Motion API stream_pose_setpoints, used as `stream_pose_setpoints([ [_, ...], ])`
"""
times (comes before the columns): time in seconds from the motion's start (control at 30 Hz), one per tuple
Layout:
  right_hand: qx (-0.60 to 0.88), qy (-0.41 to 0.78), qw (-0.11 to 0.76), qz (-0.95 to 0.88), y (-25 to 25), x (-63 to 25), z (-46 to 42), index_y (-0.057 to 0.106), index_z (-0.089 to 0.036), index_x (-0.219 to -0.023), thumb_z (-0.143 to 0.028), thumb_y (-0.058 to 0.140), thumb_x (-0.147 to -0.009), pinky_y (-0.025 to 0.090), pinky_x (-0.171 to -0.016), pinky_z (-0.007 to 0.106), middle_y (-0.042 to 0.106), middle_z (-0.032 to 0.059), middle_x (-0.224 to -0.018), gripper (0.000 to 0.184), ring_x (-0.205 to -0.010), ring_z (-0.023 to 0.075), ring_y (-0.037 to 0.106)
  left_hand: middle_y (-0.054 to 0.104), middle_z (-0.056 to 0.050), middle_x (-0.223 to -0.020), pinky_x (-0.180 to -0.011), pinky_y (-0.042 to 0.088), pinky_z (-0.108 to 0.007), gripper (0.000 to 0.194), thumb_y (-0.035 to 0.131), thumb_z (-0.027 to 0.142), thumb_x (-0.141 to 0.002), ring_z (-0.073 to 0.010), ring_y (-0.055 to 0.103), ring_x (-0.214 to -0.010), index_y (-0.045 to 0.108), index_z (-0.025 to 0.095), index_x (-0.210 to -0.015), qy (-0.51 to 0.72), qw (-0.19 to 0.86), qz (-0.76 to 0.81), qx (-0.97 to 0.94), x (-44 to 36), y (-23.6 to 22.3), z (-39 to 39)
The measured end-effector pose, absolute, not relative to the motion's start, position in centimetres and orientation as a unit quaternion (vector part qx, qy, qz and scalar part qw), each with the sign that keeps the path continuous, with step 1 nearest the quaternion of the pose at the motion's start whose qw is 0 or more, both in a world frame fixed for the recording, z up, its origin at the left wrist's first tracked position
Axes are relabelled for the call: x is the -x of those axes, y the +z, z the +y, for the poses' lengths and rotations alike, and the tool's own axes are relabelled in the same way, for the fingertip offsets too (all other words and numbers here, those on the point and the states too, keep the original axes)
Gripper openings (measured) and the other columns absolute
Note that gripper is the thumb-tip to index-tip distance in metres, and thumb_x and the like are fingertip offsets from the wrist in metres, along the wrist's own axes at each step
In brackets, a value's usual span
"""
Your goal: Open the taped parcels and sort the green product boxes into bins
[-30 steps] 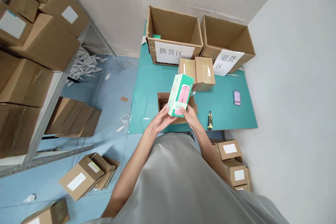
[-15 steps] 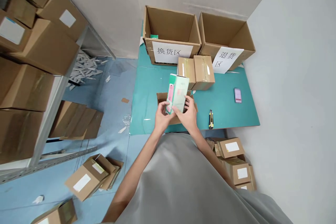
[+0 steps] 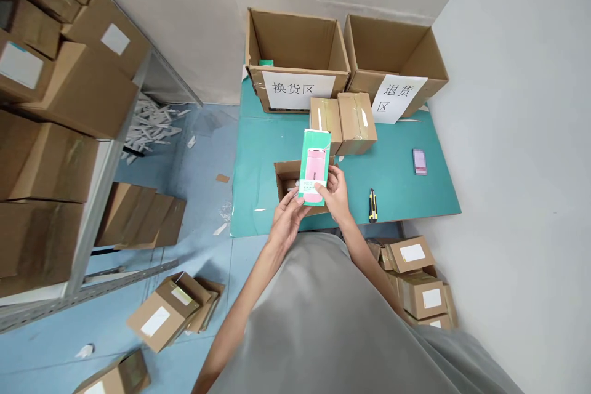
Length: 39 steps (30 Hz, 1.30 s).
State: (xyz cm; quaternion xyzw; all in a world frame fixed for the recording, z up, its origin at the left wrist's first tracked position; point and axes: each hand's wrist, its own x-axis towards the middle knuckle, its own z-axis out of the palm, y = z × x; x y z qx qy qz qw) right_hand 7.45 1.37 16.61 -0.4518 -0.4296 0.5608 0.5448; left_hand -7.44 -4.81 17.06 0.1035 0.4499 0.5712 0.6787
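Both my hands hold a green product box (image 3: 315,163) whose front pictures a pink bottle-like item. My left hand (image 3: 285,221) grips its lower left edge, and my right hand (image 3: 336,197) clasps its right side with the thumb across the front. Below and behind it, an open cardboard box (image 3: 285,173) stands on the green tabletop (image 3: 258,148), its inside partly hidden by the product box and my hands. Two taped cartons (image 3: 357,123) sit side by side just beyond. To the right lies a yellow and black box cutter (image 3: 372,205).
Two large open boxes with paper signs, a left one (image 3: 256,52) and a right one (image 3: 429,55), stand at the table's back. A phone-like item (image 3: 420,162) lies at right. Shelves of cartons (image 3: 74,86) rise on the left; more cartons (image 3: 418,292) are stacked under the table.
The green box has been turned in my hands, so its pink-pictured face now points at me instead of a pale printed side. The view has shifted slightly.
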Motion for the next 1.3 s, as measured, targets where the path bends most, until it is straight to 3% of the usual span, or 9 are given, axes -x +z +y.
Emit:
stream_pose_setpoints([
  [0.27, 0.489, 0.504, 0.531, -0.475, 17.2, -7.1, 0.9, 0.056, -0.029, -0.144, -0.055, 0.088, -0.09, 0.062, -0.116, 0.047, 0.069, 0.0138, -0.154, 0.068, -0.141, 0.0298, 0.07, 0.079, -0.01, -0.131, -0.11, 0.059, -0.041, 0.071, 0.105, 0.037, -0.066, -0.0278, 0.074, -0.126, 0.075, 0.022, -0.128, 0.599, 0.599, 0.512, -0.142, 6.8, 16.9, -4.6],
  [0.43, 0.546, 0.452, 0.497, -0.5, 17.7, -6.4, 0.5, 0.055, -0.03, -0.146, -0.051, 0.09, -0.086, 0.066, -0.104, 0.041, 0.07, 0.0108, -0.145, 0.072, -0.123, 0.0269, 0.075, 0.075, -0.008, -0.133, -0.109, 0.057, -0.038, 0.072, 0.107, 0.035, -0.062, -0.026, 0.072, -0.124, 0.069, 0.026, -0.123, 0.603, 0.515, 0.559, -0.242, 6.2, 16.7, -4.9],
  [0.6, 0.52, 0.477, 0.534, -0.466, 17.1, -6.8, 1.1, 0.054, -0.028, -0.138, -0.046, 0.086, -0.087, 0.063, -0.11, 0.046, 0.072, 0.0126, -0.141, 0.063, -0.126, 0.0283, 0.075, 0.074, -0.006, -0.136, -0.108, 0.061, -0.043, 0.053, 0.096, 0.048, -0.08, -0.0252, 0.074, -0.122, 0.065, 0.027, -0.118, 0.574, 0.621, 0.493, -0.204, 6.4, 16.7, -5.2],
  [0.7, 0.49, 0.506, 0.547, -0.451, 16.4, -7.1, 1.5, 0.052, -0.029, -0.136, -0.05, 0.084, -0.089, 0.063, -0.111, 0.047, 0.074, 0.0118, -0.138, 0.061, -0.128, 0.0289, 0.074, 0.077, -0.006, -0.127, -0.106, 0.063, -0.045, 0.054, 0.095, 0.049, -0.081, -0.0243, 0.077, -0.114, 0.064, 0.027, -0.118, 0.56, 0.674, 0.459, -0.144, 6.9, 16.5, -5.1],
  [0.83, 0.477, 0.538, 0.539, -0.437, 15.7, -7.1, 1.7, 0.052, -0.03, -0.134, -0.053, 0.083, -0.09, 0.062, -0.112, 0.05, 0.077, 0.0103, -0.133, 0.059, -0.126, 0.0294, 0.075, 0.077, -0.009, -0.133, -0.107, 0.063, -0.045, 0.063, 0.1, 0.045, -0.076, -0.0281, 0.075, -0.125, 0.065, 0.025, -0.125, 0.571, 0.655, 0.477, -0.134, 7.0, 16.1, -4.9],
  [1.0, 0.482, 0.533, 0.526, -0.454, 16.4, -6.5, 1.5, 0.05, -0.029, -0.145, -0.054, 0.088, -0.088, 0.06, -0.116, 0.05, 0.067, 0.0163, -0.153, 0.072, -0.14, 0.0311, 0.07, 0.072, -0.012, -0.142, -0.106, 0.061, -0.04, 0.077, 0.104, 0.042, -0.068, -0.0275, 0.072, -0.128, 0.066, 0.024, -0.133, 0.586, 0.598, 0.525, -0.153, 7.0, 15.6, -4.4],
  [1.2, 0.523, 0.46, 0.527, -0.487, 17.2, -5.3, 1.3, 0.05, -0.028, -0.146, -0.049, 0.095, -0.08, 0.061, -0.115, 0.047, 0.065, 0.0154, -0.153, 0.083, -0.136, 0.0299, 0.069, 0.071, -0.012, -0.144, -0.103, 0.059, -0.036, 0.073, 0.103, 0.036, -0.066, -0.029, 0.069, -0.134, 0.068, 0.025, -0.129, 0.597, 0.503, 0.571, -0.255, 6.4, 15.9, -4.3],
  [1.3, 0.541, 0.449, 0.538, -0.465, 16.6, -5.6, 1.6, 0.051, -0.027, -0.142, -0.048, 0.09, -0.083, 0.062, -0.113, 0.048, 0.068, 0.0141, -0.145, 0.074, -0.13, 0.0289, 0.072, 0.071, -0.011, -0.146, -0.102, 0.062, -0.037, 0.068, 0.102, 0.038, -0.07, -0.0292, 0.069, -0.135, 0.068, 0.026, -0.128, 0.588, 0.546, 0.548, -0.235, 6.4, 16.1, -4.3],
])
